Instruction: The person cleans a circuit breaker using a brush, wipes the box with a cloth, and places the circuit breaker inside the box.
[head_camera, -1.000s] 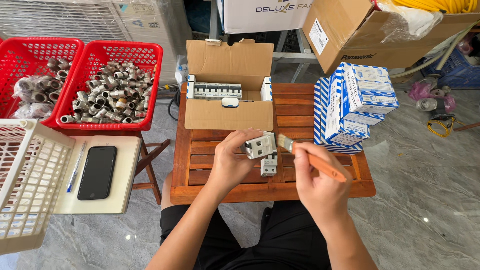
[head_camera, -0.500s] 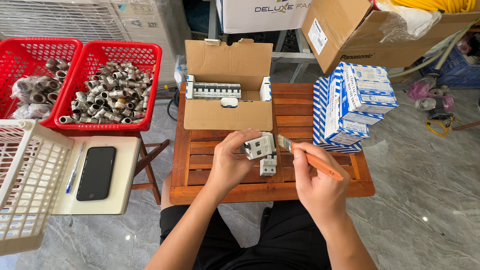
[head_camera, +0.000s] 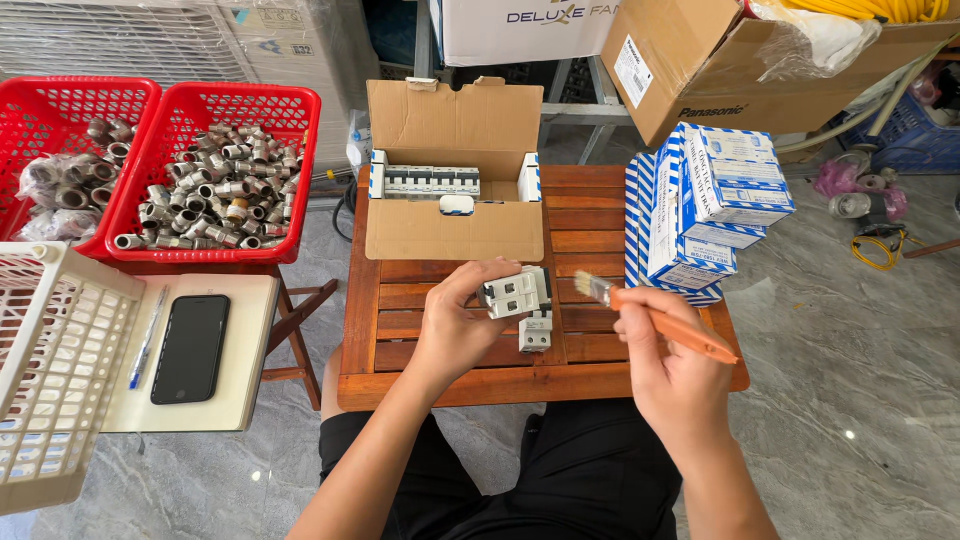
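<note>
My left hand (head_camera: 462, 322) grips a white and grey circuit breaker (head_camera: 516, 293) above the slatted wooden table (head_camera: 400, 300). My right hand (head_camera: 668, 365) holds a small paintbrush with an orange handle (head_camera: 660, 322), its bristles pointing at the breaker and a short gap away from it. A second, smaller breaker (head_camera: 535, 331) stands on the table just below the held one.
An open cardboard box (head_camera: 455, 190) with a row of breakers sits at the table's back. Blue-and-white small boxes (head_camera: 700, 210) are stacked at the right. Two red baskets (head_camera: 215, 175) of metal fittings, a white basket (head_camera: 55, 370) and a black phone (head_camera: 190, 347) lie to the left.
The brush tip has drawn back slightly to the right, away from the breaker. My left hand keeps the breaker in nearly the same place.
</note>
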